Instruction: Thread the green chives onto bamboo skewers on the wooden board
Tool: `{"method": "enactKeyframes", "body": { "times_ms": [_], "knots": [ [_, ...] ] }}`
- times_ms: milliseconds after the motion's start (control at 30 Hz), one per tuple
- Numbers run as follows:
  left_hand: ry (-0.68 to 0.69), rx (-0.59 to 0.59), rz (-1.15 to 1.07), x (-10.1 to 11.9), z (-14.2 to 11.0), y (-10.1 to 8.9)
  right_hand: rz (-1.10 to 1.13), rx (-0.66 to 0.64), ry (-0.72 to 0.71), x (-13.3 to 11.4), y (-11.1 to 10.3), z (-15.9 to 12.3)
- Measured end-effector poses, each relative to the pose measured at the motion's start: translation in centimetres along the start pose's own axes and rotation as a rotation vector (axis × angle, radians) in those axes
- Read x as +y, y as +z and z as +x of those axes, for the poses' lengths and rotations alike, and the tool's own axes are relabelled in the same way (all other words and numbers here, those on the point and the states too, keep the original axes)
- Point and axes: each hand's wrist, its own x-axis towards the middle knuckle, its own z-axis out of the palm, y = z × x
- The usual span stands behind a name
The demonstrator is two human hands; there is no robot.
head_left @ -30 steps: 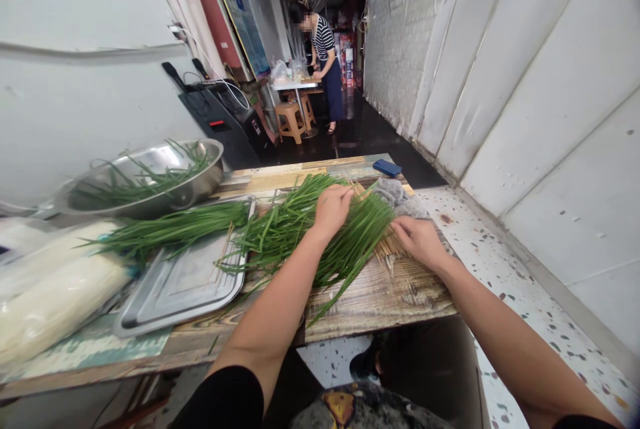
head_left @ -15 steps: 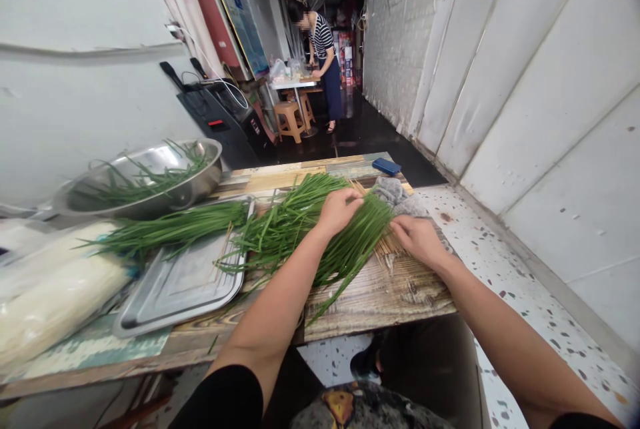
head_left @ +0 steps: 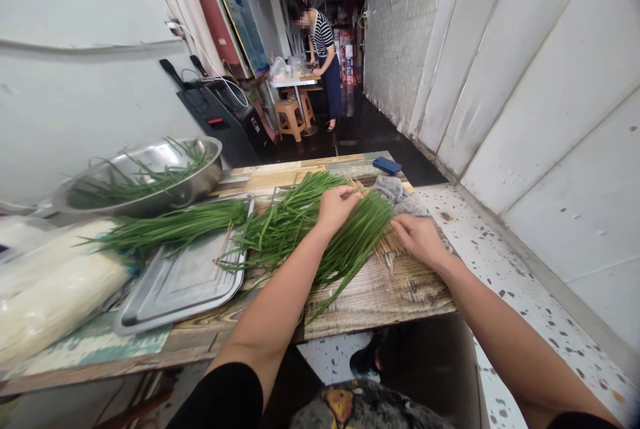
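Note:
A wide pile of green garlic chives (head_left: 361,232) lies across the near right part of the wooden table. My left hand (head_left: 337,207) reaches over it from the left, fingers closed in a pinch on the chives near their far ends. At the pile's right edge is my right hand (head_left: 417,237), its thumb and forefinger pressed together against the chive ends. Whatever sits between those right fingertips is too small to make out. Thin bamboo skewers (head_left: 387,242) lie under and beside the chives, partly covered by them and by my hands.
A metal tray (head_left: 187,285) holds another chive bundle (head_left: 183,225). Behind it stands a steel basin (head_left: 200,179) with more chives. A bulging plastic bag (head_left: 60,289) is at left. A grey cloth (head_left: 393,192) and blue box (head_left: 387,165) lie far right. A person (head_left: 327,62) works at a distant table.
My left hand has shifted very slightly left and toward me. My right hand stays at the chives' right edge; nothing else has visibly moved.

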Motion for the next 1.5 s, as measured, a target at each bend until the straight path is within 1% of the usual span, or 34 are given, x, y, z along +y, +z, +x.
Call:
{"method": "enactKeyframes", "body": {
  "times_ms": [133, 367, 800, 1067, 1300, 1500],
  "knots": [
    [0.025, -0.005, 0.012, 0.20, -0.06, -0.29, 0.009, 0.000, 0.002, -0.15, -0.07, 0.03],
    [-0.030, 0.013, -0.037, 0.17, 0.12, -0.43, 0.002, 0.000, 0.002, -0.22, -0.10, 0.05],
    [-0.043, -0.071, -0.113, -0.20, 0.19, -0.19, -0.002, -0.009, 0.003, 0.03, 0.12, 0.05],
    [-0.034, -0.062, -0.107, -0.16, 0.21, -0.18, -0.008, -0.014, 0.008, 0.03, 0.12, 0.09],
    [-0.067, -0.037, -0.126, 0.28, -0.01, -0.28, -0.001, -0.012, 0.010, -0.01, 0.18, 0.06],
    [-0.052, -0.035, -0.106, 0.28, -0.17, -0.07, -0.002, -0.019, 0.009, -0.02, 0.09, 0.09]
  ]
}}
